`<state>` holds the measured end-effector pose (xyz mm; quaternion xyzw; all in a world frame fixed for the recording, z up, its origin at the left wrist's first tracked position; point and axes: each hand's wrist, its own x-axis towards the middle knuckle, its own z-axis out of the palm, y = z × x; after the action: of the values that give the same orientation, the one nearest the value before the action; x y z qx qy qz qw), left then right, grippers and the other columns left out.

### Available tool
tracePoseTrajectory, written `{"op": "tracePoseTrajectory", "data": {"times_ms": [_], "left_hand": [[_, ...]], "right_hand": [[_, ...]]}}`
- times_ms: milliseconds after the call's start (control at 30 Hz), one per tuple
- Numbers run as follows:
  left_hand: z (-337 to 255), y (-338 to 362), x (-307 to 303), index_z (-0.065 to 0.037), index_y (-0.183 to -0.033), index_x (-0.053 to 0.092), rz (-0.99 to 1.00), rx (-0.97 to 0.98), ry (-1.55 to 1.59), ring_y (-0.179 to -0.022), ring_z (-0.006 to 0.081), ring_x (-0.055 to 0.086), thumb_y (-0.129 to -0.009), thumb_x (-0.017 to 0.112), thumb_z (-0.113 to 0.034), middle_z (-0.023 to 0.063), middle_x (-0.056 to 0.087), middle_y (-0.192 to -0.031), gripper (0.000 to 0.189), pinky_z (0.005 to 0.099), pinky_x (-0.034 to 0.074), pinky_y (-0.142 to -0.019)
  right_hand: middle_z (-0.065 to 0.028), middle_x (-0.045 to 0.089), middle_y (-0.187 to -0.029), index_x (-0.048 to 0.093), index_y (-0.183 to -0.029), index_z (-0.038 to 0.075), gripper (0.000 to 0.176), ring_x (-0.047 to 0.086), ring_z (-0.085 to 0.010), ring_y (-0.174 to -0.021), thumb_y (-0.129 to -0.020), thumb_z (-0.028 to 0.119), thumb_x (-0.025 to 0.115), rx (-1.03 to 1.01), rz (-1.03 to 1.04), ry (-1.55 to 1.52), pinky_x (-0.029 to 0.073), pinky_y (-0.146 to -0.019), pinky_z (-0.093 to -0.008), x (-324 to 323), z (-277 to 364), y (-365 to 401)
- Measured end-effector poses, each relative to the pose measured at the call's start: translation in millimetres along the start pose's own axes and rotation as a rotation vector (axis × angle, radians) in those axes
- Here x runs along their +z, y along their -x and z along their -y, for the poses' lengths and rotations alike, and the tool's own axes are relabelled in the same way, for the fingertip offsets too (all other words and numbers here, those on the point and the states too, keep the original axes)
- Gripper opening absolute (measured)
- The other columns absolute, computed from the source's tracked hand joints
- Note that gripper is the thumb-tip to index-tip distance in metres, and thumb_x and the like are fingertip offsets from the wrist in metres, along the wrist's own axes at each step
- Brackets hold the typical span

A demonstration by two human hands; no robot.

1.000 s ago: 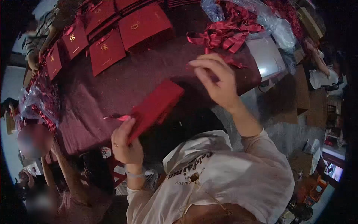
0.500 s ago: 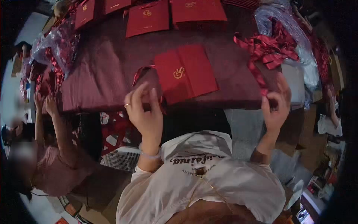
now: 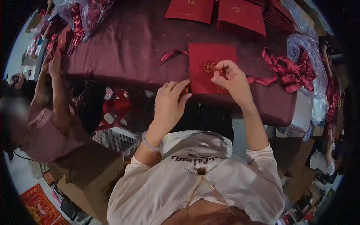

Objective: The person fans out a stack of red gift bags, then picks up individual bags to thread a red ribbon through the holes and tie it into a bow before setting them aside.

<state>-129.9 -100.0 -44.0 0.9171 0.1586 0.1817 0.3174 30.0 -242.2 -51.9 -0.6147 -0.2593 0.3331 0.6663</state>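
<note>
A flat red paper folder or gift bag (image 3: 198,82) with a gold emblem lies near the table's front edge. A short red ribbon (image 3: 170,56) sticks out from its upper left side. My left hand (image 3: 168,103) is at its lower left edge, thumb and index finger apart, with a dark red bit between the tips. Over the emblem, my right hand (image 3: 234,80) is closed in a pinch. A red ribbon strip (image 3: 264,80) runs from a ribbon pile (image 3: 292,73) to behind this hand. The strip's end is hidden; the pinch appears to be on it.
Stacks of red folders or bags (image 3: 242,17) lie along the far side. A clear plastic bag (image 3: 320,101) hangs around the ribbon pile at right. Another plastic bag (image 3: 90,15) with ribbons is at far left. A co-worker's hands (image 3: 54,65) hold something red at left. A white basket (image 3: 116,140) stands below.
My right hand has moved left from beside the ribbon pile to over the emblem, the ribbon strip drawn leftward. My left hand has come to the red piece's edge. The view has shifted.
</note>
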Motion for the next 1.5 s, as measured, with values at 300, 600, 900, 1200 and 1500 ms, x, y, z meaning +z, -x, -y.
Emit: {"op": "tracePoseTrajectory", "data": {"times_ms": [300,600,900,1200,1500], "left_hand": [[23.2,-43.9,-25.2,-0.006,-0.095,0.063,-0.702,0.143,-0.302,-0.08,0.028,0.057,-0.076,0.064,-0.002,0.0108,0.059,-0.086,0.019,0.0378,0.046,-0.072],[-21.7,-17.4,18.8,0.001,-0.108,0.058,-0.087,-0.186,0.08,-0.082,0.0295,0.057,-0.074,0.071,-0.013,0.0148,0.056,-0.092,0.039,0.0367,0.047,-0.071],[-19.6,-16.2,12.5,-0.005,-0.118,0.06,-0.084,-0.114,0.386,-0.076,0.016,0.054,-0.074,0.072,-0.003,0.0076,0.057,-0.086,0.047,0.0268,0.045,-0.072],[-6.0,-18.9,16.4,0.002,-0.111,0.061,-0.027,-0.331,0.709,-0.072,0.0086,0.058,-0.075,0.072,-0.009,0.0039,0.064,-0.077,0.038,0.0238,0.047,-0.069],[-1.2,-17.2,26.5,0.004,-0.102,0.064,-0.071,-0.339,0.725,-0.071,0.0073,0.057,-0.073,0.074,-0.007,0.0039,0.064,-0.077,0.033,0.0219,0.047,-0.068]], "right_hand": [[-0.0049,0.062,-0.093,0.058,-0.099,0.001,0.017,0.058,-0.0097,-0.084,-0.085,0.006,0.064,-0.063,-0.086,0.076,0.046,-0.078,-0.0235,9.4,-8.5,1.9],[-0.0052,0.066,-0.091,0.065,-0.095,0.003,0.014,0.061,-0.0121,-0.087,-0.083,0.01,0.065,-0.162,-0.131,0.273,0.047,-0.077,-0.0263,12.8,-11.4,5.5],[-0.006,0.064,-0.086,0.065,-0.093,0.002,0.014,0.061,-0.0138,-0.083,-0.08,0.008,0.067,-0.315,-0.105,0.358,0.048,-0.075,-0.0268,12.8,-6.2,6.0],[-0.0041,0.063,-0.085,0.065,-0.09,0.001,0.011,0.06,-0.011,-0.08,-0.08,0.005,0.067,-0.211,-0.082,0.416,0.047,-0.07,-0.0248,15.0,3.4,1.0],[-0.0085,0.06,-0.082,0.062,-0.086,0.004,0.01,0.062,-0.0219,-0.072,-0.076,0.005,0.065,-0.444,-0.028,0.829,0.049,-0.062,-0.0305,22.4,14.3,-1.3]]}}
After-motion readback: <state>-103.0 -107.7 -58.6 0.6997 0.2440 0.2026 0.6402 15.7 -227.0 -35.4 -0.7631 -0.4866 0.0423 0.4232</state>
